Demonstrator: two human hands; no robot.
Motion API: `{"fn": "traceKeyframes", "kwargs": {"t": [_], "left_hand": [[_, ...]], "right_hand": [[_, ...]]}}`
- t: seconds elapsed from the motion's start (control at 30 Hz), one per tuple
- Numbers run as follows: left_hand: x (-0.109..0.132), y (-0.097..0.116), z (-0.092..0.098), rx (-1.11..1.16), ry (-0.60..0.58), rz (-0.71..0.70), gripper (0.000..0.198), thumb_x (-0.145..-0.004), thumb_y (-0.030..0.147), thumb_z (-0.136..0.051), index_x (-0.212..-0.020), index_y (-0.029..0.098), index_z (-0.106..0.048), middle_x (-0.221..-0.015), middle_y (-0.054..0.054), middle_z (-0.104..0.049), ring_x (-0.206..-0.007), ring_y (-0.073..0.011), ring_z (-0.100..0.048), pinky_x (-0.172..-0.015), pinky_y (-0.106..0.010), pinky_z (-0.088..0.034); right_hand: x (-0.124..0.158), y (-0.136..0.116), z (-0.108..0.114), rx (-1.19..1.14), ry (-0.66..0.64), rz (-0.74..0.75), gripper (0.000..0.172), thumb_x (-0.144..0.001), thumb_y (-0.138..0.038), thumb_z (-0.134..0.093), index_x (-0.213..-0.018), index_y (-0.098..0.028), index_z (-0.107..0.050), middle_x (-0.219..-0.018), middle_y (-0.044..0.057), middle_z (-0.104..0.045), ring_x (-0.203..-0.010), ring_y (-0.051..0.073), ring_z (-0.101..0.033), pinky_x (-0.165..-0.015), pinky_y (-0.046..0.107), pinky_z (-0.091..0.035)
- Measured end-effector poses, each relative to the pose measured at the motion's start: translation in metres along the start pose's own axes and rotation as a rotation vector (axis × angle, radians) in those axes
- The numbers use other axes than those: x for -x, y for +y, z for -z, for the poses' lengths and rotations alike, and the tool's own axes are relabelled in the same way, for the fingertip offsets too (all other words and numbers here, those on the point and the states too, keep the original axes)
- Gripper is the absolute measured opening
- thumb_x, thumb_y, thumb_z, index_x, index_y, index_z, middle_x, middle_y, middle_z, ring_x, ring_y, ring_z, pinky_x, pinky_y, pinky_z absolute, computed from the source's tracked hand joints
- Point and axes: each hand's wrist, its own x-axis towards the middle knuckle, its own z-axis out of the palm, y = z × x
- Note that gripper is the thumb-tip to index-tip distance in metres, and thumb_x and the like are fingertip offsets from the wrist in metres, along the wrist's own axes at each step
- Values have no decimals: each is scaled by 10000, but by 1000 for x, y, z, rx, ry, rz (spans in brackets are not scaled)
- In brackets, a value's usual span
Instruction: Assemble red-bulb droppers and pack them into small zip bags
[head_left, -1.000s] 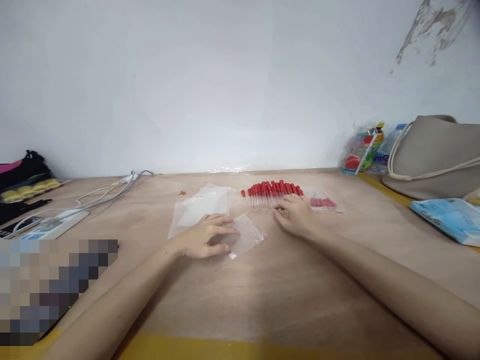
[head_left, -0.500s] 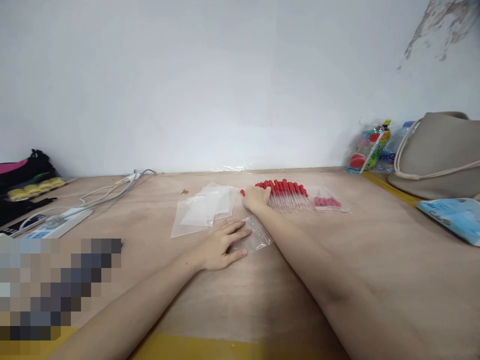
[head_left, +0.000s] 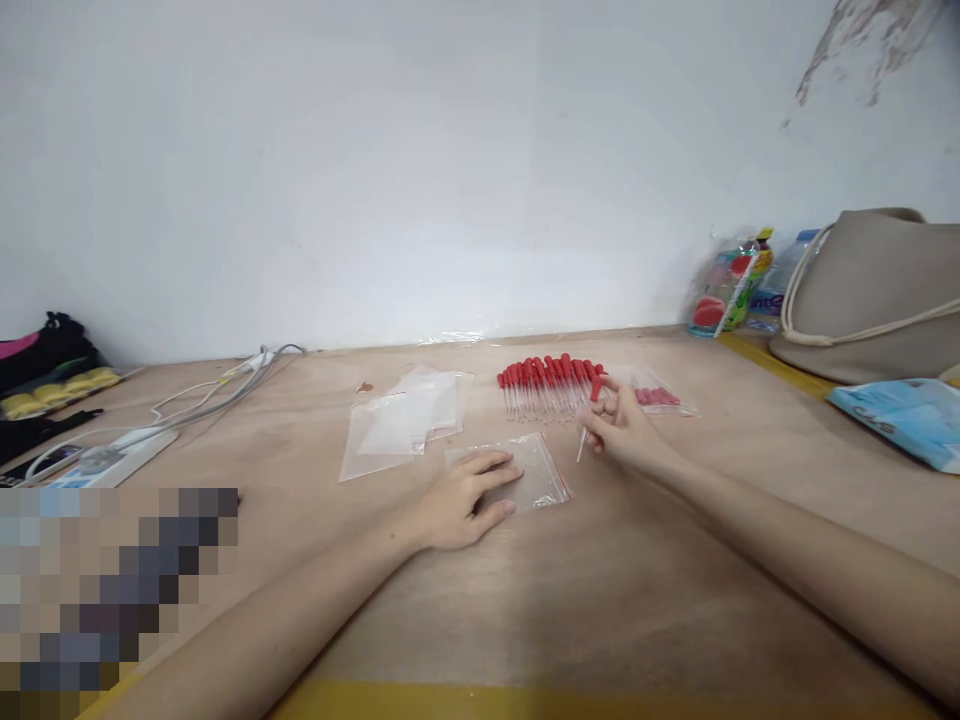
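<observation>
My left hand (head_left: 469, 500) lies flat with its fingers spread on a clear zip bag (head_left: 546, 468), covering its left part. At the right end of the row, my right hand (head_left: 630, 430) pinches a dropper (head_left: 597, 388) with a red rubber bulb. The dropper tilts, and its thin clear tip points down toward the table. Several more red-bulbed droppers (head_left: 547, 372) lie side by side behind the bag, tips toward me. Just beyond my right hand, a clear bag (head_left: 660, 397) contains red pieces.
Overlapping translucent bags (head_left: 397, 425) lie to the left. A power strip (head_left: 127, 455) with cables stands farther left. At the right are drink bottles (head_left: 724, 290), a grey bag (head_left: 870, 300) and a blue packet (head_left: 900, 415). A white wall (head_left: 375, 180) closes off the back.
My right hand has moved from the row's left end to its right end and now shows a dropper in its fingers. My left hand and the bag under it appear slightly farther right.
</observation>
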Motion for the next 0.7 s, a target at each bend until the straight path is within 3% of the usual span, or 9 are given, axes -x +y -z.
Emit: {"fn": "traceKeyframes", "kwargs": {"t": [0.13,0.27,0.4,0.53,0.7], "left_hand": [[-7,2,-4,9,-7,-25,440,-860,378,-421,-1278,244,-426,-1361,-63,-381,-1242,-223,-355,-1029,-412,-299],[-9,1,-5,16,8,-45,452,-858,376,-425,-1290,248,-400,-1360,-61,-380,-1238,-224,-357,-1023,-419,-303],[-11,3,-4,22,0,-27,524,-856,380,-427,-1338,211,-309,-1352,-83,-385,-1228,-217,-366,-1015,-397,-319],[-13,5,-4,44,0,16,576,-851,395,-434,-1359,195,-249,-1350,-91,-385,-1211,-218,-382,-1004,-384,-335],[-15,5,-4,55,6,-1,547,-856,382,-431,-1348,203,-271,-1349,-85,-388,-1225,-218,-365,-1014,-391,-322]], "right_hand": [[18,4,-1,-155,99,-94,706,-667,-311,-614,-1195,-244,-150,-668,-83,-464,-461,103,-553,-418,235,-487],[19,0,-10,-195,171,-162,572,-664,-285,-614,-1066,-250,-208,-658,-85,-480,-460,114,-576,-437,261,-525],[22,-3,-11,-315,152,-239,396,-703,-279,-589,-920,-250,-258,-642,-70,-523,-517,131,-610,-502,277,-535],[30,-6,-2,-380,22,-286,316,-690,-312,-618,-856,-223,-363,-683,-36,-563,-609,126,-623,-622,292,-522],[34,-12,14,-165,-304,-185,305,-615,-351,-696,-762,-180,-489,-700,-27,-567,-618,90,-553,-611,245,-455]]}}
